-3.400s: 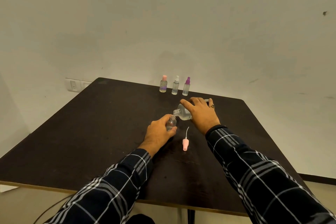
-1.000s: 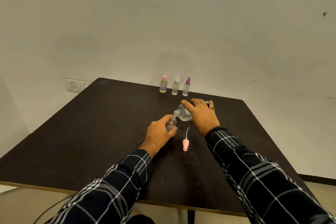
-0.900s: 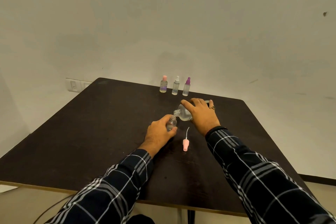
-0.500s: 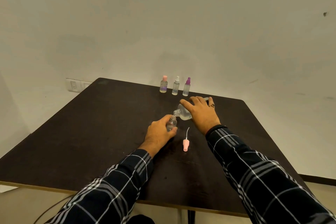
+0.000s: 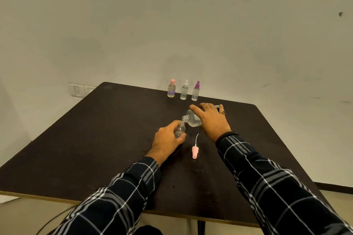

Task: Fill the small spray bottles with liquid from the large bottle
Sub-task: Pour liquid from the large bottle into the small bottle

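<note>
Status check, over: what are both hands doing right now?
Left hand grips the open small bottle, upright on the table. Right hand tips the large bottle, neck at its mouth. Pink spray cap lies nearby, not in the way.

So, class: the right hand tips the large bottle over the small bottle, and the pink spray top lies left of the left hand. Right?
No. In the head view the pink spray top lies right of the left hand. The right hand does tip the large bottle over the small bottle.
</note>
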